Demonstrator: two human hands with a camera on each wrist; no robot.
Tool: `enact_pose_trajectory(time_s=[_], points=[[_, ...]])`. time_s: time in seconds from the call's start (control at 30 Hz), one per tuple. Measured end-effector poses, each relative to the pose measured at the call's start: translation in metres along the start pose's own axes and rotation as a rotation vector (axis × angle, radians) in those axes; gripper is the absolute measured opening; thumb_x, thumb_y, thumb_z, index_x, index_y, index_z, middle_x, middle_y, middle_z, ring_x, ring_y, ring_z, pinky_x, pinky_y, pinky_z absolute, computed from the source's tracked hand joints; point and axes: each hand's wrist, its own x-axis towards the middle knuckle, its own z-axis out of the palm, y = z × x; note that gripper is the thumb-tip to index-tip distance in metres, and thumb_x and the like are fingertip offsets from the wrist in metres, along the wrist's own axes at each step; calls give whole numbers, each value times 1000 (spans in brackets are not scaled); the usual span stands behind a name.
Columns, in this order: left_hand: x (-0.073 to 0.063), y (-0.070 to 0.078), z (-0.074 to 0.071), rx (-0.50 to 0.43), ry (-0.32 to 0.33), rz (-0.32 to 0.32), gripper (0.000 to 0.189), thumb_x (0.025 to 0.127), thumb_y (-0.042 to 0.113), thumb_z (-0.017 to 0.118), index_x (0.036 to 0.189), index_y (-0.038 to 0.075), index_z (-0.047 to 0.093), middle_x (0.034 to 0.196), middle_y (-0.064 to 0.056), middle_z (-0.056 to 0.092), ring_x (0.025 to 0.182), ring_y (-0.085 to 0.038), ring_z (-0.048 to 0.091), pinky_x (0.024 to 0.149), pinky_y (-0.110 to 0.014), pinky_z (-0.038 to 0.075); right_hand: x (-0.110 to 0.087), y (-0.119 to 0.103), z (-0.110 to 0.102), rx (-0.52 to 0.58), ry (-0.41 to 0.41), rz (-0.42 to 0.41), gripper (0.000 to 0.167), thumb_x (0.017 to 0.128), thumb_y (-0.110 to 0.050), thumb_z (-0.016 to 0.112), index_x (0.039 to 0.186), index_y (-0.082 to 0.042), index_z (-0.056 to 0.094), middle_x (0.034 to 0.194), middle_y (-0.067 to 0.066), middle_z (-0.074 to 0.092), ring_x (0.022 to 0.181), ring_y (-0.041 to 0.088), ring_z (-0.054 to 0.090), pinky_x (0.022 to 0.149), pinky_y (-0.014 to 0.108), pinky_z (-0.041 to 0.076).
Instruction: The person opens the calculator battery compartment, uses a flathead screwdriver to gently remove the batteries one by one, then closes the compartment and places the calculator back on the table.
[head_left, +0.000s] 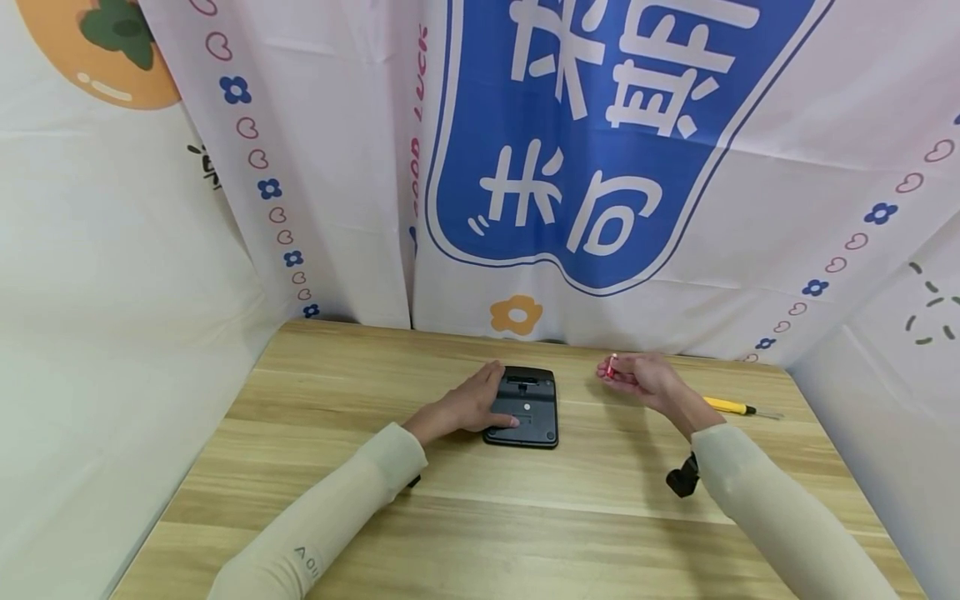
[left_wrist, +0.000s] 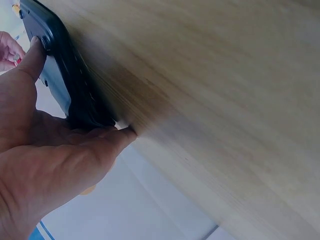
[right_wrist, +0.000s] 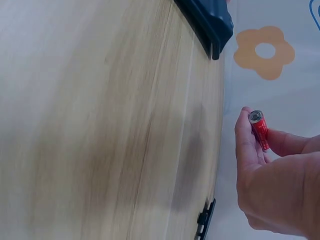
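Observation:
A black calculator (head_left: 534, 429) lies face down on the wooden table, its underside with round feet and an uncovered battery slot (head_left: 522, 382) facing up. My left hand (head_left: 472, 402) holds it from the left, the thumb lying across the underside and the fingers along its far left edge. In the left wrist view the calculator (left_wrist: 60, 60) sits between that thumb and the fingers. To the right, my right hand (head_left: 647, 379) pinches a small red battery (head_left: 611, 365) above the table. One metal end of the battery (right_wrist: 259, 131) shows in the right wrist view.
A yellow-handled screwdriver (head_left: 727, 406) lies right of my right hand, its shaft pointing right. A small black plastic strip (right_wrist: 204, 220) lies near the table's back edge. Printed cloth (head_left: 360, 167) hangs behind the table (head_left: 337, 400) and at its sides.

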Motion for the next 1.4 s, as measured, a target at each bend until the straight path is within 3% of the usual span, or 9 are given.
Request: enact_pose_trajectory(time_s=[0.23,0.43,0.93,1.2,1.4], points=[[-1,1,0,-5,5,-1,102,100,50,72,168,0,15,177,-17,11,163,-33,17,128,-49,27,-2,-2,-10,-40,12,-5,40,110,3,47,144,23,43,99,8,78,95,15,77,104,37,56],[0,1,1,-4,11,3,102,100,50,72,168,-1,15,177,-18,12,162,-34,18,128,-50,28,-3,-4,-17,-61,16,-23,44,111,2,46,147,25,37,101,8,78,96,15,77,103,36,57],[-1,1,0,-9,-1,-1,102,101,50,71,168,0,15,177,-17,11,163,-33,16,129,-50,26,-8,-11,-39,-124,92,-56,29,110,4,48,134,20,52,93,3,79,91,13,78,96,32,60],[-1,0,1,-11,5,0,102,100,50,72,168,-1,15,177,-18,12,163,-33,17,128,-50,27,-8,-15,-52,-241,164,-67,47,110,2,48,149,24,36,93,0,76,90,10,75,88,27,62],[-1,0,2,-12,4,2,102,100,50,72,168,-1,15,177,-17,11,163,-33,17,128,-49,27,-13,-19,-60,-380,203,-90,46,110,-1,51,148,23,40,104,7,77,94,11,75,93,31,61]])
